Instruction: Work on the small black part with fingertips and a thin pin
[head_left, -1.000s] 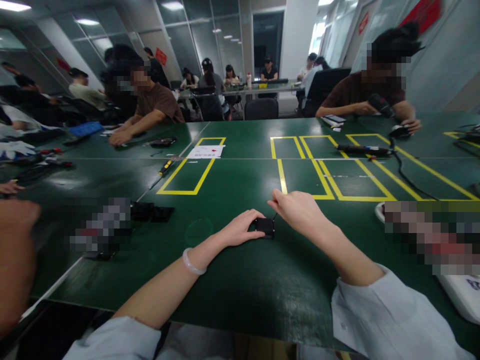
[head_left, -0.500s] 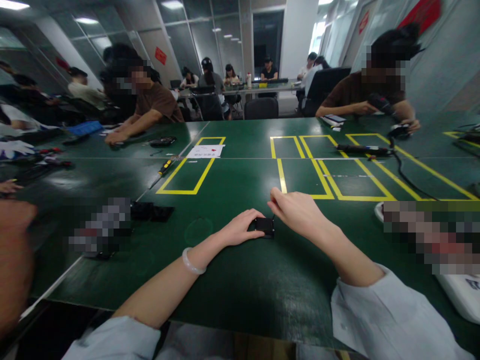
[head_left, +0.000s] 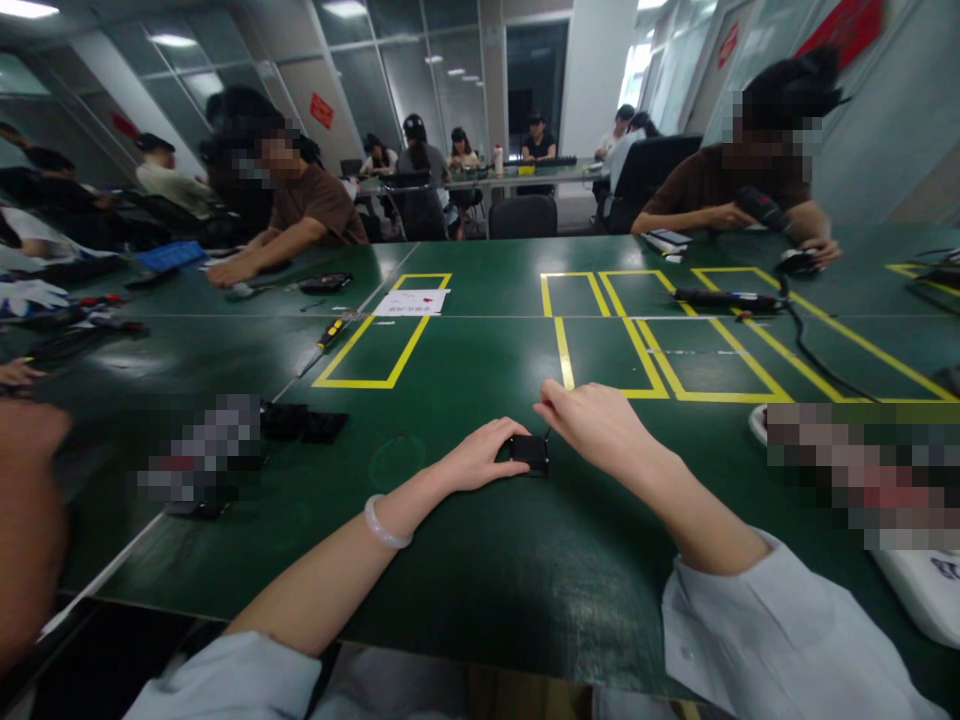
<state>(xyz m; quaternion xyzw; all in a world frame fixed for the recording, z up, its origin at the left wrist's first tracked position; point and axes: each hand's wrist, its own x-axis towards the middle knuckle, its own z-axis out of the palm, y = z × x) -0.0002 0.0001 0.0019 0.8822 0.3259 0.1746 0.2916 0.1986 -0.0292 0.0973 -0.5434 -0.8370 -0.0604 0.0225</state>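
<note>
A small black rectangular block (head_left: 529, 454) rests on the green table in front of me. My left hand (head_left: 484, 456) grips its left side, thumb along the near edge and fingers over the far edge. My right hand (head_left: 592, 418) is closed in a pinch above and to the right of the block. A thin dark rod (head_left: 547, 434) runs down from the right fingers to the block's right edge. Most of the rod is hidden by that hand, so its kind does not show.
Yellow tape outlines mark the green table (head_left: 480, 360). A screwdriver (head_left: 330, 334) and a paper sheet (head_left: 411, 302) lie ahead on the left. Black parts (head_left: 304, 424) lie left, a white tray (head_left: 911, 590) right. Co-workers sit opposite; another person's arm (head_left: 30, 510) is at far left.
My hands and the block stay almost in place; my right hand shifts only very slightly. Across the table on the left, a co-worker's hands have moved a little.
</note>
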